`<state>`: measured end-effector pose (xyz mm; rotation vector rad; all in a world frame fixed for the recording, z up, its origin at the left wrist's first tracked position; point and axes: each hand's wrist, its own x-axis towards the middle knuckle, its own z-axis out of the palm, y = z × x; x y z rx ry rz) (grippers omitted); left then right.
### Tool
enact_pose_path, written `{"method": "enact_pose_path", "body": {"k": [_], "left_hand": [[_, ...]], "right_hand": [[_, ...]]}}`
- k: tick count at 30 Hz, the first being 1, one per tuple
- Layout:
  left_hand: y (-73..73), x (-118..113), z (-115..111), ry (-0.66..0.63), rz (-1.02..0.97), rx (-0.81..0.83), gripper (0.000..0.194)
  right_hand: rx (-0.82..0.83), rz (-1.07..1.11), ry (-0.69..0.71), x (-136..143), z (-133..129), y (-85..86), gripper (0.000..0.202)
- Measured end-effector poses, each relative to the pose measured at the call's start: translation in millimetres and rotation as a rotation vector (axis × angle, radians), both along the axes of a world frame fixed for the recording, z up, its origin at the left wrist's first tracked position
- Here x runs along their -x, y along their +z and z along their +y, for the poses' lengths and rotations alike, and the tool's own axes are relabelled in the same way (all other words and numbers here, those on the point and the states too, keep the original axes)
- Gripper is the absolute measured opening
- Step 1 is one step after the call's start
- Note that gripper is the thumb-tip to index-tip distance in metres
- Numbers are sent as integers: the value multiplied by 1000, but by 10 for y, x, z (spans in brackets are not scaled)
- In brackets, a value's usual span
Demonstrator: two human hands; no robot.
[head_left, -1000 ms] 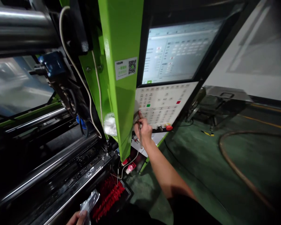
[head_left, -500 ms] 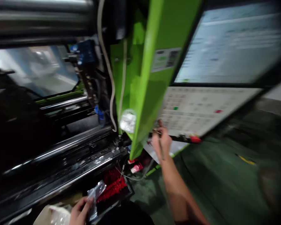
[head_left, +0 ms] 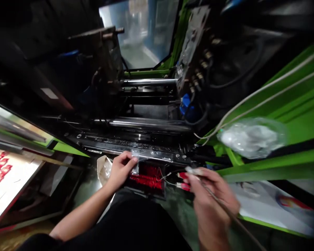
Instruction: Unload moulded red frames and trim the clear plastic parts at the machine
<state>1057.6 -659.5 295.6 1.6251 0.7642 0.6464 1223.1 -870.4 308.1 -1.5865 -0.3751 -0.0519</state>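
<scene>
My left hand pinches a clear flat plastic piece between thumb and fingers, at the front edge of the machine's opening. Whether the piece is a bag or something stiff, I cannot tell. My right hand is closed round a thin grey cord or rod with a pale end near the fingertips. That cord or rod runs back past the wrist to the lower right. Between and beyond the hands lies a dark tray with red bristly pieces. Motion blurs the right hand slightly.
Steel bars cross the dark machine opening. A clear bag with white contents sits on the green frame at right, beside pale cables. A pale open bag stands by my left hand. Red pieces lie on a table at far left.
The view has swung left from the screen and button panel to the machine opening. My right hand has come away from the panel; my left hand still holds the clear plastic piece.
</scene>
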Motion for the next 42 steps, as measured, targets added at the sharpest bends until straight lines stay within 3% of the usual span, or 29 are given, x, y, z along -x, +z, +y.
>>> {"method": "enact_pose_path", "body": {"k": [3, 8, 12, 18, 24, 26, 28, 32, 37, 42], "left_hand": [[217, 30, 140, 35, -115, -211, 25], [419, 224, 410, 47, -194, -393, 20], [427, 425, 693, 26, -230, -415, 17], [327, 617, 1082, -94, -285, -475, 9], [204, 809, 1358, -27, -303, -512, 6], [209, 921, 1417, -49, -277, -499, 16], [248, 1035, 1465, -67, -258, -463, 25], [408, 1174, 1542, 37, -176, -277, 28], [631, 1162, 1593, -65, -106, -208, 17], [679, 1094, 1610, -82, -117, -194, 13]], "right_hand": [[36, -60, 178, 499, 590, 201, 12], [75, -316, 292, 824, 1240, 444, 10], [102, -334, 352, 976, 1607, 469, 11], [54, -364, 415, 1100, 2014, 372, 13], [30, -302, 584, 1158, 2302, 268, 20], [46, -276, 630, 1176, 2354, 261, 20], [38, -281, 682, 1177, 2382, 275, 20], [7, -284, 848, 1138, 2416, 342, 25], [-20, -302, 992, 1109, 2462, 388, 28], [-20, -308, 1039, 1087, 2445, 377, 31]]}}
